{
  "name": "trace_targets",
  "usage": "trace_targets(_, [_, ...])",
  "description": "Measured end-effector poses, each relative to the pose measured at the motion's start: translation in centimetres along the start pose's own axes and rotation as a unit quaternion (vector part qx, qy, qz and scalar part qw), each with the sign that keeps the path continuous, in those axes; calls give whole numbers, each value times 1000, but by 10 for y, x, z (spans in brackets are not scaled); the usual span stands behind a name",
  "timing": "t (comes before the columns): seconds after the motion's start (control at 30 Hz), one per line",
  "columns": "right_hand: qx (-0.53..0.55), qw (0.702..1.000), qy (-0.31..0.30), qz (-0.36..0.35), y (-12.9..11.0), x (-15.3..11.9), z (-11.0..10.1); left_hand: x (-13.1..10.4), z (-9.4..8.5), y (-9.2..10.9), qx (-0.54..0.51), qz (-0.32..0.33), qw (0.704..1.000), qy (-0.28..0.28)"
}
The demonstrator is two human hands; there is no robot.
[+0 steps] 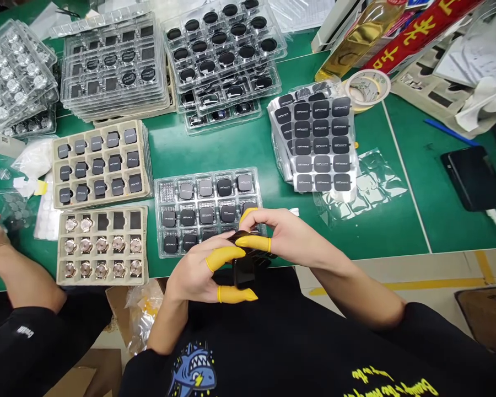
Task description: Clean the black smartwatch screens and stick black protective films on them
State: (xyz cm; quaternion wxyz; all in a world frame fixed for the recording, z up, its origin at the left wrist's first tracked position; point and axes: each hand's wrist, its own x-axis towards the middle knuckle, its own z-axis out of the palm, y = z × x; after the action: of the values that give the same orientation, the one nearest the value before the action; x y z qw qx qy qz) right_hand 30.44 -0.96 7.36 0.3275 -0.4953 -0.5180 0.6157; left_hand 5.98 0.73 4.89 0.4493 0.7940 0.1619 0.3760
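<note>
In front of my chest I hold a small black glossy piece (244, 271) whose exact kind I cannot make out. My left hand (202, 267), with yellow finger cots on thumb and forefinger, grips it from the left. From the right, my right hand (283, 237) pinches its upper part, also in yellow cots. Just beyond my hands lies a clear plastic tray (168, 191) with dark square printed pieces in its pockets; my fingers hide its near right corner. Right of it, a pile of sheets (333, 118) carries rows of dark printed labels.
Beige trays hold watch heads (101, 245) and dark square pieces (96, 143). Behind stand stacked clear trays (116, 102) and trays of black discs (226, 58). Tape rolls (366, 87), a bottle (355, 38) and a phone (477, 176) are rightward. Another person's arm (25, 275) rests left.
</note>
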Motion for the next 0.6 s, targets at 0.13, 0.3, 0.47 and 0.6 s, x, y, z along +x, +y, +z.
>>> trace_targets(0.13, [2, 1000, -12, 0, 3, 2, 1, -3, -1, -1, -35, -8, 999, 0])
trace_targets(0.3, [-1, 1000, -24, 12, 8, 4, 1, -8, 1, -4, -72, -18, 997, 2])
trace_targets(0.47, [20, 998, -32, 44, 8, 5, 2, -8, 3, -6, -51, -13, 999, 13])
trace_targets(0.6, [20, 998, -19, 51, 8, 6, 1, -6, 5, -6, -40, 0, 999, 6])
